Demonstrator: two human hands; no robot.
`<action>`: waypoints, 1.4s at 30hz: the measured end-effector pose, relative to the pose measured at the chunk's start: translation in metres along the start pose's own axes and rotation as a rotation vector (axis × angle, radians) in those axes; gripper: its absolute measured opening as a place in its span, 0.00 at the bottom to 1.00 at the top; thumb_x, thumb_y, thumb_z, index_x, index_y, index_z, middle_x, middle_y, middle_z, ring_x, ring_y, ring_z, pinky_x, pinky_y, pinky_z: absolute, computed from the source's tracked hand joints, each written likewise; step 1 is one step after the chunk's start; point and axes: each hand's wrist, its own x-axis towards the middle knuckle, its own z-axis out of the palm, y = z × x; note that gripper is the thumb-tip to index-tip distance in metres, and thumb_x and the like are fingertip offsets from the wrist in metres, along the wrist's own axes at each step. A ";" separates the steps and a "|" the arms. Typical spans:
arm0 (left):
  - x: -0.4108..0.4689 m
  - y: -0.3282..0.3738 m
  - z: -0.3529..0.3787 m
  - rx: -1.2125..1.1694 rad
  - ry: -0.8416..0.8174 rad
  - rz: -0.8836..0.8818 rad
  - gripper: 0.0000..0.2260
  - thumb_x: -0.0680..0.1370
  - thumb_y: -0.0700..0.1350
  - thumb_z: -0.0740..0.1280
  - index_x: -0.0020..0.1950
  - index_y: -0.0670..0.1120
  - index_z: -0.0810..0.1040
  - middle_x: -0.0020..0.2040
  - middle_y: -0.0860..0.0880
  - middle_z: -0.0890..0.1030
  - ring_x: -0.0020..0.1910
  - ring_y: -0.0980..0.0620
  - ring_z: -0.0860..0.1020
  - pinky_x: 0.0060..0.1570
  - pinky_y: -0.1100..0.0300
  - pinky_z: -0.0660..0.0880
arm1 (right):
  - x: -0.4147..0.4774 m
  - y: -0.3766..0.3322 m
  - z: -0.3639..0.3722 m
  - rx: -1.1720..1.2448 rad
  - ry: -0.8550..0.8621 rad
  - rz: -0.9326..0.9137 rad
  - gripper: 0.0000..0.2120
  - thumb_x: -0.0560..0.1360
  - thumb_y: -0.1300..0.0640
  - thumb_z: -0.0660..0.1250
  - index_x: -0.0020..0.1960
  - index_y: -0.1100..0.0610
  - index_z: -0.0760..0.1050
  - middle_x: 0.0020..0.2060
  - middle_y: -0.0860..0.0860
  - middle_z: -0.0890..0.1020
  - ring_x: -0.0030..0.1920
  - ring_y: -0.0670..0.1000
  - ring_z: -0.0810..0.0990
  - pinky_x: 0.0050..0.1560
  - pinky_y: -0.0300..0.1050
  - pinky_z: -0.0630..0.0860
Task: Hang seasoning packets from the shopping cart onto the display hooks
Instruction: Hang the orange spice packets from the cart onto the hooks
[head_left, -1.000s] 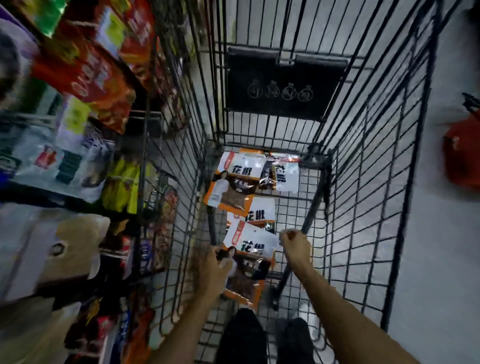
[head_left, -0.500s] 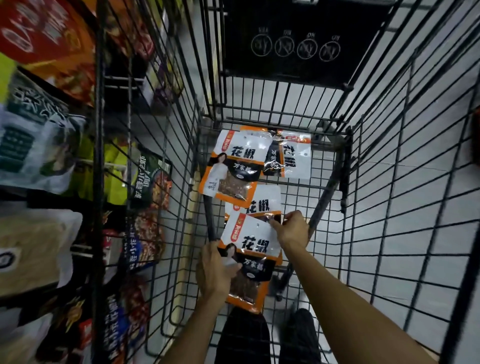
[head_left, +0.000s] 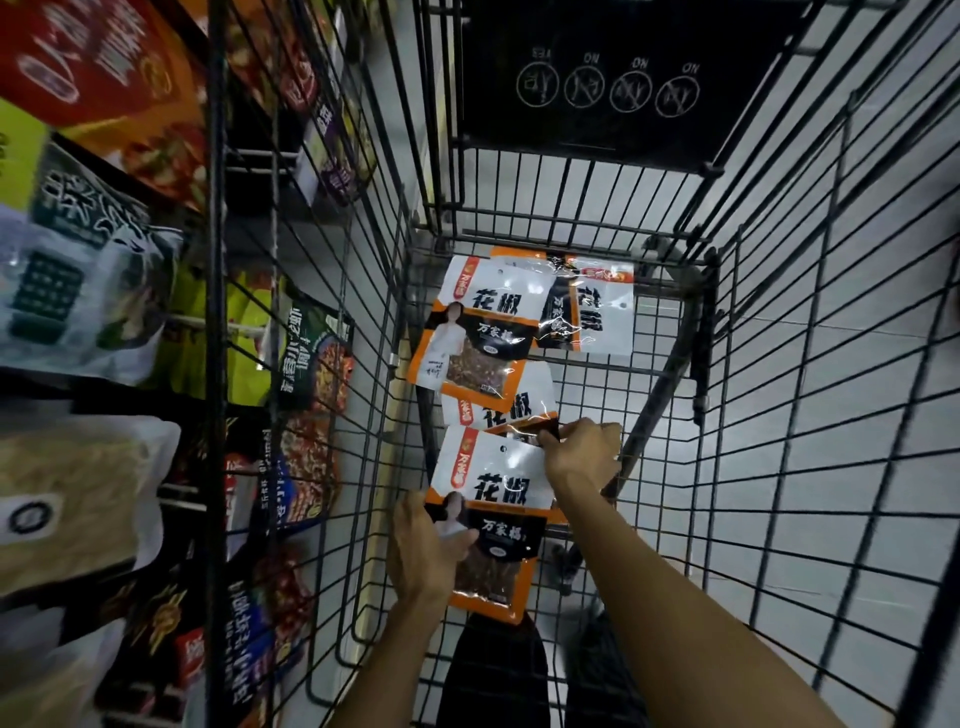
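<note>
Several white-and-orange seasoning packets lie on the floor of the black wire shopping cart (head_left: 779, 364). My left hand (head_left: 423, 553) grips the left edge of the nearest packet (head_left: 493, 499). At that packet's top right corner, my right hand (head_left: 582, 452) pinches it. Beneath it sits another packet (head_left: 498, 410), mostly covered. Farther in lie a third packet (head_left: 483, 332) and one turned sideways (head_left: 592, 312). The display hooks (head_left: 192, 319) on the left carry other hanging packets.
The cart's left wire wall (head_left: 322, 364) stands between my hands and the shelf display (head_left: 104, 260) of hanging goods. A black child-seat flap (head_left: 613, 78) closes the cart's far end. Pale tiled floor (head_left: 857, 493) shows through the right side.
Both hands have closed onto the nearest packet: the left now grips its side, the right pinches its top corner. The view has dropped closer into the cart.
</note>
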 end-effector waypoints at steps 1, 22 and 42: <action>0.000 0.000 0.000 -0.077 -0.016 -0.010 0.28 0.64 0.43 0.79 0.60 0.41 0.72 0.59 0.45 0.72 0.55 0.44 0.76 0.45 0.51 0.78 | 0.001 0.005 -0.003 0.058 0.006 -0.008 0.12 0.73 0.52 0.71 0.50 0.58 0.77 0.56 0.56 0.75 0.57 0.58 0.75 0.61 0.52 0.68; 0.020 0.020 -0.022 -0.396 -0.292 -0.169 0.25 0.66 0.40 0.78 0.59 0.37 0.74 0.53 0.39 0.80 0.45 0.45 0.79 0.34 0.61 0.77 | -0.023 0.111 -0.047 0.753 -0.312 0.327 0.13 0.62 0.62 0.80 0.43 0.63 0.80 0.42 0.62 0.84 0.38 0.58 0.83 0.39 0.48 0.81; -0.138 0.052 -0.155 -0.738 0.056 0.107 0.29 0.69 0.45 0.77 0.63 0.32 0.72 0.61 0.33 0.76 0.60 0.37 0.76 0.60 0.42 0.73 | -0.137 0.044 -0.199 0.784 -0.356 -0.324 0.06 0.68 0.59 0.76 0.40 0.57 0.79 0.32 0.48 0.84 0.31 0.43 0.82 0.27 0.33 0.75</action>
